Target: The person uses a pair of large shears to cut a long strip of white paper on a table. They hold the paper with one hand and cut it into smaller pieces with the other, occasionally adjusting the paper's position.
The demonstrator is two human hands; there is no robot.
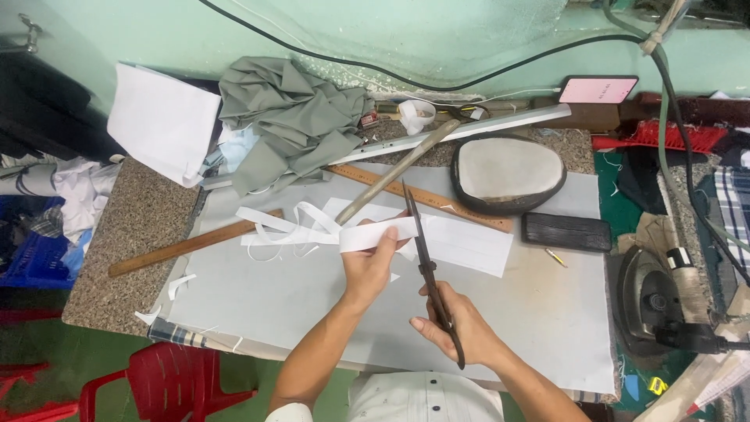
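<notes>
Two hands work above the grey table (312, 305): the left hand (371, 262) pinches a white strip (375, 234) — thin, limp, likely to droop unless held near the cut — while the right hand (461, 328) grips the scissors (428, 266), blades parted at the strip's edge.

On the counter (133, 227), the left hand (371, 262) pinches a fabric strip (375, 233) in its fingers (388, 234), with the scissors (430, 270) just right of them, gripped by the right hand (461, 328) nearer the body. Left of the fingers lie loose strips (285, 227) and a wooden ruler (187, 246) — behind them, crumpled cloth (293, 121). Far right of the fingers sits an iron (652, 297), a padded block (508, 172) behind and right.
</notes>
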